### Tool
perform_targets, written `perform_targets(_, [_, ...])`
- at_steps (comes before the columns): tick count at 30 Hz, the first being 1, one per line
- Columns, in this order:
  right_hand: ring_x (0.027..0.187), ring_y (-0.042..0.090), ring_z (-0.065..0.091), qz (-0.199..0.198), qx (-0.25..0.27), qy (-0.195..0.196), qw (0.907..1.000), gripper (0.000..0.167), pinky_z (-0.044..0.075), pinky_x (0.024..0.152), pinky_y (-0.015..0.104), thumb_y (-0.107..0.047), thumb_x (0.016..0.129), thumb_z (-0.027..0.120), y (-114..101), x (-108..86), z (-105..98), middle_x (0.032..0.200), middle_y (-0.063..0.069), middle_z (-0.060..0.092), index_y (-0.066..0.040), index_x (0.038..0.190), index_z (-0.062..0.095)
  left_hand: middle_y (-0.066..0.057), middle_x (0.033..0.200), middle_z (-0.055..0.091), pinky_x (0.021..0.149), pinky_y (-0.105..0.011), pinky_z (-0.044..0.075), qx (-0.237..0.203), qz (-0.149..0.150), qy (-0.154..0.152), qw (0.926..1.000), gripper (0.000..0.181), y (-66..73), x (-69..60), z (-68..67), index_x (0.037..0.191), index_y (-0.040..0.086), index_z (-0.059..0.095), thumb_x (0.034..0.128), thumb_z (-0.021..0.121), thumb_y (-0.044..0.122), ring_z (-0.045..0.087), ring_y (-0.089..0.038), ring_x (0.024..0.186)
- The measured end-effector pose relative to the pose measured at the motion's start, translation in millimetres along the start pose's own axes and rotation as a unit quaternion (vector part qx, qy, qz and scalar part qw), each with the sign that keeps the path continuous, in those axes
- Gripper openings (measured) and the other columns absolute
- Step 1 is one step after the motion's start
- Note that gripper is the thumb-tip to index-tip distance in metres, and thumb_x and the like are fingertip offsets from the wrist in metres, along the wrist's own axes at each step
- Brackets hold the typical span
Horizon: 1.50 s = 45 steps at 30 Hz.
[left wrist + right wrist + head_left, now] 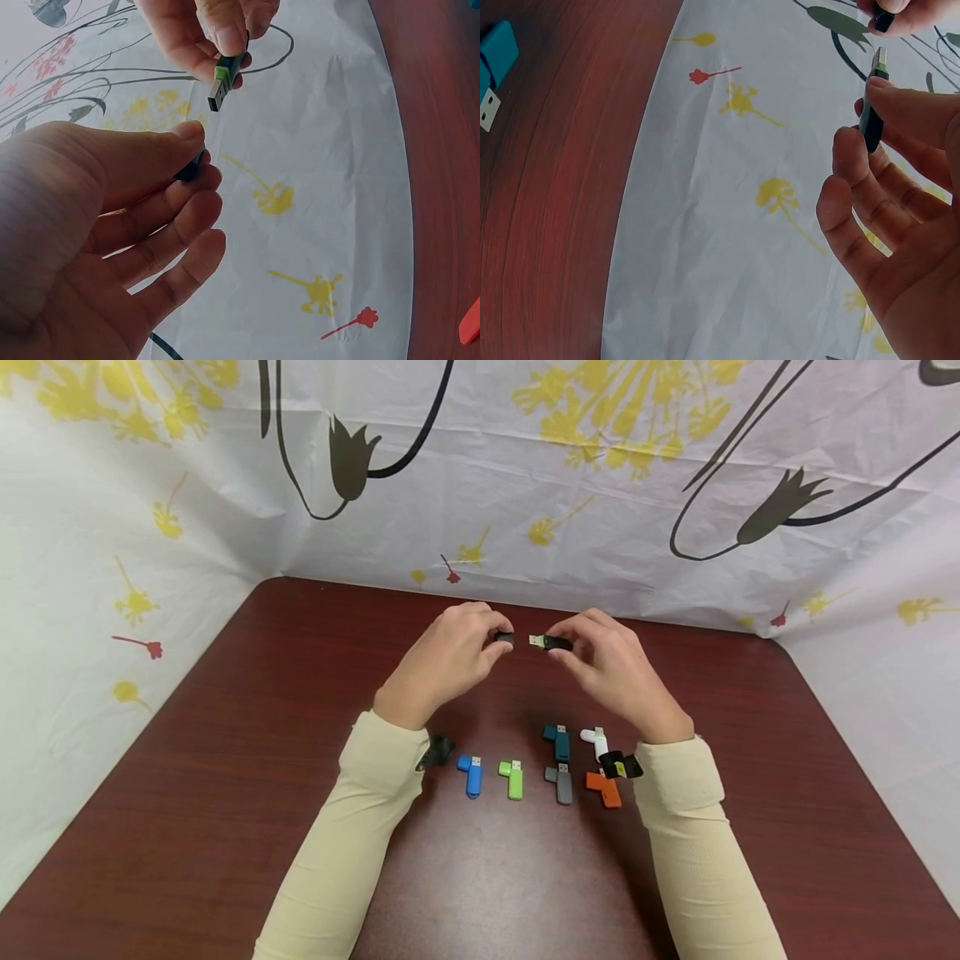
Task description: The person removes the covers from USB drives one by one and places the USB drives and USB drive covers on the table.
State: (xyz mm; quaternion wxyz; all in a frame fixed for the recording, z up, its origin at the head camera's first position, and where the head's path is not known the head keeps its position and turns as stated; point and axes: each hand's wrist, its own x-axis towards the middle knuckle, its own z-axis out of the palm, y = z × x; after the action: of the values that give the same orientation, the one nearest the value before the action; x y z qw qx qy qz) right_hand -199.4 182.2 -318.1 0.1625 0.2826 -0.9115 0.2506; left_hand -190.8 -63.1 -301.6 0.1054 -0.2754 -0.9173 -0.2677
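Note:
Above the far part of the table, my right hand [603, 656] pinches a black USB flash drive [557, 643] between thumb and fingers. Its metal plug, with a green collar [220, 73], points at my left hand [461, 647]. Between left thumb and fingers I hold a small black cap [505, 637]. A short gap separates the cap from the plug. Nearer on the table lie several flash drives, each with its cap beside it: blue [474, 778], light green [515, 783], teal [562, 744], grey [564, 787], white [601, 743] and orange [611, 793].
The dark reddish-brown table [225, 760] meets a white cloth [465, 468] printed with flowers at its back and sides. A black strap [621, 765] on my right wrist hangs over the white and orange drives. Another dark wrist strap [437, 750] is near the blue drive.

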Motion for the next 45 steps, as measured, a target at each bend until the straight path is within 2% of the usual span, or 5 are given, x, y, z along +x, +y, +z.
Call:
perform_targets(9, [0.092,0.024,0.064,0.050,0.024,-0.043,0.9976,0.025,0.053,0.083,0.042,-0.010,0.100,0.076,-3,3.1,2,0.109,0.010,0.069,-0.005,0.124,0.068,-0.007,0.116,0.074,0.092,-0.035,0.058,-0.004,0.002,0.004,1.0000,0.024,0.5,0.5,0.4,0.125,0.006,0.078,0.1056,0.073,0.019,0.066,-0.022,0.100])
perform_targets(15, [0.087,0.023,0.065,0.083,0.042,-0.074,0.9929,0.022,0.054,0.078,0.041,-0.013,0.102,0.073,-5,3.2,4,0.100,0.009,0.069,-0.005,0.118,0.060,-0.007,0.114,0.073,0.090,-0.034,0.058,-0.007,-0.006,0.008,0.9999,0.024,0.3,-0.4,-0.4,0.125,0.007,0.078,0.1053,0.073,0.020,0.065,-0.021,0.099])
perform_targets(27, [0.068,0.019,0.051,0.055,0.027,-0.148,0.9871,0.007,0.045,0.065,0.036,-0.010,0.097,0.064,-13,3.4,20,0.080,0.005,0.055,-0.010,0.097,0.057,-0.007,0.114,0.072,0.089,-0.034,0.058,-0.002,-0.013,0.009,0.9999,0.023,-1.0,-1.1,-0.3,0.124,0.007,0.078,0.1057,0.073,0.019,0.064,-0.021,0.098])
perform_targets(40, [0.062,0.015,0.052,0.106,0.007,-0.286,0.9525,0.012,0.044,0.063,0.032,-0.013,0.102,0.060,-21,1.1,48,0.072,0.003,0.057,-0.008,0.092,0.063,-0.006,0.117,0.072,0.090,-0.034,0.058,-0.009,-0.023,-0.003,0.9997,0.023,-0.3,-0.5,0.7,0.125,0.008,0.077,0.1065,0.072,0.020,0.065,-0.021,0.100])
perform_targets(45, [0.059,0.015,0.049,0.121,-0.008,-0.318,0.9405,0.018,0.042,0.060,0.029,-0.013,0.104,0.060,-25,-0.6,58,0.069,0.002,0.053,-0.007,0.087,0.063,-0.005,0.116,0.072,0.090,-0.034,0.057,-0.012,-0.027,-0.006,0.9995,0.023,0.3,-0.1,0.6,0.125,0.009,0.077,0.1065,0.072,0.021,0.064,-0.020,0.099])
